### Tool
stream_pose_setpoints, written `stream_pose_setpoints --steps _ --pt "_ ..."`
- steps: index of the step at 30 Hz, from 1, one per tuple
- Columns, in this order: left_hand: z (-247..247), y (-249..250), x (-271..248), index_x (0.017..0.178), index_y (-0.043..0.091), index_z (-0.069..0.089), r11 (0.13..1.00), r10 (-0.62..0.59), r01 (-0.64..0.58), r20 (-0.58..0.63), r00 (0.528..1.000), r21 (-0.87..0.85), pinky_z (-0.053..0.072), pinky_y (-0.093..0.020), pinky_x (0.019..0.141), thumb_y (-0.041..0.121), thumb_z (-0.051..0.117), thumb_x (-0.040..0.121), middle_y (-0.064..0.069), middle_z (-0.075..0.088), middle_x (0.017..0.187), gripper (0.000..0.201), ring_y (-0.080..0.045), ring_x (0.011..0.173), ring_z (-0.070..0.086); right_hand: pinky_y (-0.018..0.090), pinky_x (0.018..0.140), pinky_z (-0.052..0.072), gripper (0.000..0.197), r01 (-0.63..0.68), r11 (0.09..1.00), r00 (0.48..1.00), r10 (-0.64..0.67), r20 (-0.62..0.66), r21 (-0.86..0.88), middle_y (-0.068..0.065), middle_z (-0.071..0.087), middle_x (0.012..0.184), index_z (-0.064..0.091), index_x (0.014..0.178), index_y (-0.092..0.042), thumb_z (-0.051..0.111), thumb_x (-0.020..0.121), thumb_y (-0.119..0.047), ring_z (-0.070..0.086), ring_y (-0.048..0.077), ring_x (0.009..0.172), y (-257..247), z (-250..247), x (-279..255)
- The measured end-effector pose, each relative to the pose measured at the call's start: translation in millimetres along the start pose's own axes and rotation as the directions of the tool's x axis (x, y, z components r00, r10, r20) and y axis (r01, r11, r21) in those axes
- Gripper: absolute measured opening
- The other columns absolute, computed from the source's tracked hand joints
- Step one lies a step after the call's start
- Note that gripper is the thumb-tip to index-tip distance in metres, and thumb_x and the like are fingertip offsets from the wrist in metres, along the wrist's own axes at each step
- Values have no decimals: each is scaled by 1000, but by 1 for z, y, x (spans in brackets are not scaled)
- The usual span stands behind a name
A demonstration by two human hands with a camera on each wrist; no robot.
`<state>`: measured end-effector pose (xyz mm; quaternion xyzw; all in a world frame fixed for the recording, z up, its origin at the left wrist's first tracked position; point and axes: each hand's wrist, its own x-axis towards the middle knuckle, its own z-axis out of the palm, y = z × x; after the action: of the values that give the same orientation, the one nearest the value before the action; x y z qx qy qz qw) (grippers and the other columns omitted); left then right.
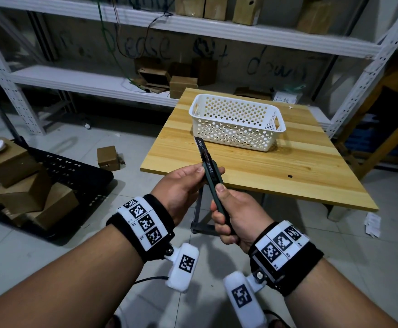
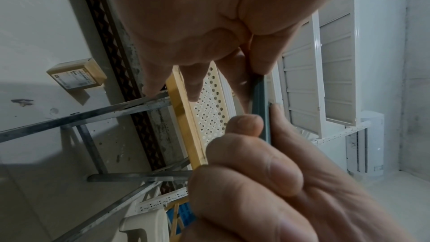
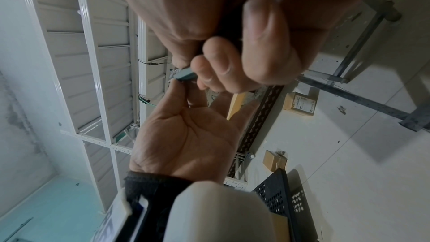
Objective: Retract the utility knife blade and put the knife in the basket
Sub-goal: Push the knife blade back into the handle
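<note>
A dark green utility knife (image 1: 213, 178) is held in the air just in front of the wooden table (image 1: 288, 166), its black blade (image 1: 201, 146) extended and pointing up toward the basket. My right hand (image 1: 233, 214) grips the knife's handle, thumb lying along its top. My left hand (image 1: 186, 183) pinches the knife's front end between thumb and fingers. The knife body (image 2: 261, 109) shows between both hands in the left wrist view, and its end (image 3: 184, 75) shows in the right wrist view. A white perforated basket (image 1: 237, 123) stands empty on the table beyond the blade.
White metal shelving (image 1: 98, 79) with cardboard boxes runs behind the table. On the tiled floor at left lie a black perforated crate (image 1: 70, 171), stacked cardboard boxes (image 1: 27, 185) and a small box (image 1: 108, 158). A wooden frame (image 1: 382, 138) stands at the right.
</note>
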<state>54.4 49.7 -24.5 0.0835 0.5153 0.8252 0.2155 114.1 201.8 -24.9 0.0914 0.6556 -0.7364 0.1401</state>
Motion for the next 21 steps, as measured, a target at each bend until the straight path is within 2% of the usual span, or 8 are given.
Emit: stream_pose_setpoints --steps 3,7,10,18,21 --pt "0 0 0 134 -2 62 1000 -3 3 -2 1000 9 44 -25 83 17 45 108 -7 75 130 37 -5 110 74 17 38 23 45 4 1000 1000 -4 -6 5 1 43 56 53 90 -10 45 100 -53 33 12 40 1 0 1" --pt "0 0 0 135 -2 62 1000 -1 1 -3 1000 3 50 -22 77 17 44 108 -9 73 132 37 -5 107 74 16 39 22 45 6 1000 1000 -6 -7 11 1 43 56 53 90 -10 45 100 -54 33 12 40 2 0 2" --pt "-1 -1 0 132 0 64 1000 1 -1 0 1000 17 43 -28 83 17 44 108 -8 74 131 36 -6 110 74 17 39 23 45 6 1000 1000 -6 -6 6 1 43 56 53 91 -9 45 100 -53 34 12 40 1 1 2" --pt "-1 -1 0 122 6 69 1000 -2 2 -4 1000 13 41 -28 83 17 44 107 -4 77 124 31 -6 109 74 16 37 23 43 5 1000 1000 -5 -5 25 2 43 57 52 89 -10 45 101 -50 34 12 38 2 2 2" --pt "-1 -1 0 124 6 68 1000 -7 7 -5 1000 15 40 -28 84 18 45 108 -5 76 127 32 -5 111 74 16 38 23 43 6 1000 1000 -6 -4 23 2 44 57 53 90 -10 45 101 -50 34 12 39 2 1 3"
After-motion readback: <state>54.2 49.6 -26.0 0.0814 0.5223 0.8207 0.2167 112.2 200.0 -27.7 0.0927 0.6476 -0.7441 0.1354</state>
